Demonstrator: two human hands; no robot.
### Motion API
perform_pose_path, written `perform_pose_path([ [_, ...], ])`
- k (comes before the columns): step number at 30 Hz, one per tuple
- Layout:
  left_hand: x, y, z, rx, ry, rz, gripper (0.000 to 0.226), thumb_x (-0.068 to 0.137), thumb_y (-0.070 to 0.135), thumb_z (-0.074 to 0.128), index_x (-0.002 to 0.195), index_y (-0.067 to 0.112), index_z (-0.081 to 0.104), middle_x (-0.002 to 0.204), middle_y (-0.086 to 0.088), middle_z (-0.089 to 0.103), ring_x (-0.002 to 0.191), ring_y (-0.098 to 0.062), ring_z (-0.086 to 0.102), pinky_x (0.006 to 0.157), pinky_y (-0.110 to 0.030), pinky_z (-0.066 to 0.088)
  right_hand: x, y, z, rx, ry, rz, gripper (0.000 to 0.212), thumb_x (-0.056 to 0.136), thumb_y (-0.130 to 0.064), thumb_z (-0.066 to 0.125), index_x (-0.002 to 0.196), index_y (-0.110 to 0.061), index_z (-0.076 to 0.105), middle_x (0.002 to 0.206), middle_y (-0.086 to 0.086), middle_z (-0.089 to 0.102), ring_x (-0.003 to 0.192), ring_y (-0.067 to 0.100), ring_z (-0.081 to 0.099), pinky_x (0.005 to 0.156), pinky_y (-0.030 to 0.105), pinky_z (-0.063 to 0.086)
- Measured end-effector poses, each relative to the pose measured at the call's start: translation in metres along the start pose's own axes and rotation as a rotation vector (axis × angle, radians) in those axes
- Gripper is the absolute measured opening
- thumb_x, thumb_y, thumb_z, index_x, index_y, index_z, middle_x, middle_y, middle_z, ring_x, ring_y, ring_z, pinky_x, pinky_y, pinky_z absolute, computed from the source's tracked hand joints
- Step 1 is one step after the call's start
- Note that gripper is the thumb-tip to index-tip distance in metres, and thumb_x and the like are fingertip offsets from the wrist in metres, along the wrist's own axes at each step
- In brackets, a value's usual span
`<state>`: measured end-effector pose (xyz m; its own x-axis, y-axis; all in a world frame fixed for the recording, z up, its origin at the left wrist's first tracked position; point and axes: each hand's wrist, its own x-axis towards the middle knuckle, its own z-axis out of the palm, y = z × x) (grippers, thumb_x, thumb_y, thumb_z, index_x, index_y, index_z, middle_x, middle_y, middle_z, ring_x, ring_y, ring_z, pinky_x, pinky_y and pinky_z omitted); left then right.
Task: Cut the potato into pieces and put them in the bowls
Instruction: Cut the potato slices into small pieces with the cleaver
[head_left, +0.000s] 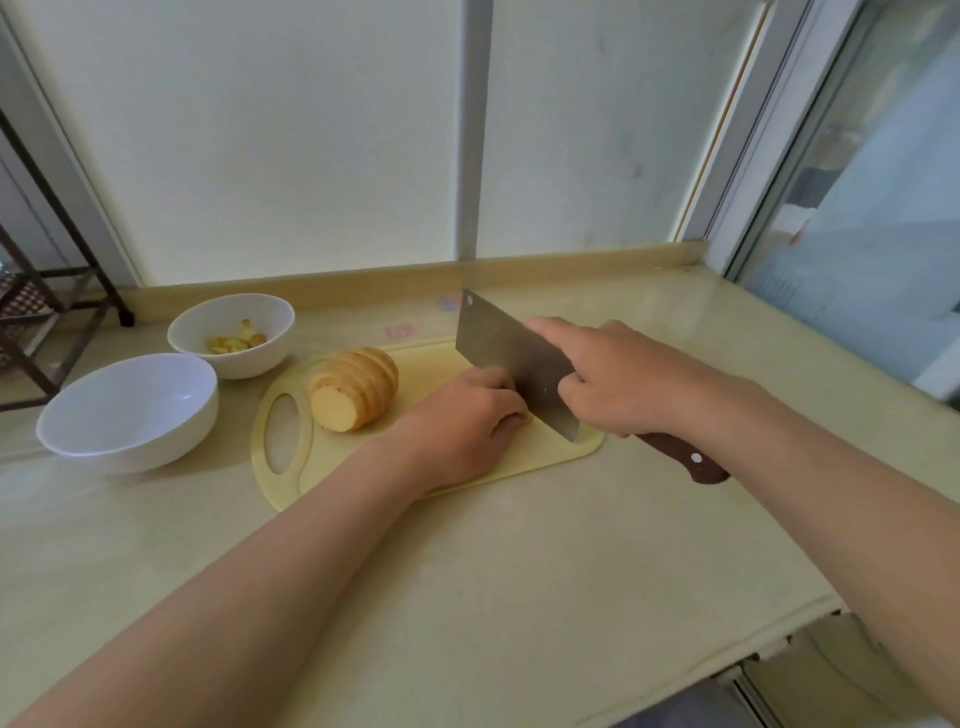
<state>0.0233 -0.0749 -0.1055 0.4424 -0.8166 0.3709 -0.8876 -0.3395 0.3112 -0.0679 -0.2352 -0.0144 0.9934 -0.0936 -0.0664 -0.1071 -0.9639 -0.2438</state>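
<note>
The cutting board (441, 364) lies on the tabletop (519, 571). On its left half sits the sliced potato (356, 389). On its right half rests my left hand (462, 421), and the cleaver (509, 358) is directly right of that hand, gripped by my right hand (628, 379). Left of the board stand the front bowl (130, 447) and, behind it, the rear bowl (234, 364) containing potato pieces (236, 340).

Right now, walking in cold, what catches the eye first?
A cleaver in the right hand, blade down on the yellow cutting board at centre, left hand curled beside it. Left of that sits a potato fanned into slices, then a near bowl and a far bowl holding scraps.
</note>
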Motion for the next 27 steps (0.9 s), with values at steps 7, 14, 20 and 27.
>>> perform_pose_path([
  [7,0.0,0.001,-0.002,0.032,-0.011,0.019,0.019,0.096,0.02,0.054,0.104,0.01,0.069,0.099,-0.007,0.057,0.09,-0.026,0.053,0.082,-0.04,0.046,-0.007,-0.004,0.003,-0.081,0.009,-0.031,0.072,0.097,-0.013,0.04,0.161,-0.037,0.02,0.082,0.005,0.051,0.068,0.023,0.053,0.058,0.035,0.039],
  [14,0.001,0.0,0.0,0.041,-0.015,0.011,0.02,0.098,0.021,0.051,0.107,0.011,0.067,0.102,-0.007,0.055,0.091,-0.026,0.051,0.081,-0.034,0.042,-0.017,-0.004,-0.001,-0.11,-0.024,-0.022,0.073,0.099,-0.012,0.04,0.164,-0.036,0.016,0.079,0.002,0.05,0.065,0.02,0.052,0.057,0.035,0.04],
  [20,0.001,0.0,0.002,0.025,0.004,0.021,0.018,0.096,0.018,0.054,0.104,0.009,0.068,0.099,-0.009,0.057,0.088,-0.028,0.052,0.08,-0.037,0.044,-0.012,-0.008,0.0,-0.103,-0.111,-0.018,0.077,0.099,-0.01,0.041,0.164,-0.033,0.006,0.078,0.008,0.057,0.057,0.022,0.054,0.052,0.035,0.045],
  [27,-0.002,-0.003,0.004,-0.014,0.02,0.019,0.025,0.089,0.017,0.052,0.104,0.012,0.072,0.101,-0.009,0.063,0.091,-0.031,0.059,0.08,-0.04,0.05,0.031,-0.027,0.008,-0.014,-0.065,-0.022,0.08,0.096,-0.011,0.041,0.163,-0.04,0.008,0.089,0.008,0.061,0.058,0.028,0.065,0.051,0.038,0.056],
])
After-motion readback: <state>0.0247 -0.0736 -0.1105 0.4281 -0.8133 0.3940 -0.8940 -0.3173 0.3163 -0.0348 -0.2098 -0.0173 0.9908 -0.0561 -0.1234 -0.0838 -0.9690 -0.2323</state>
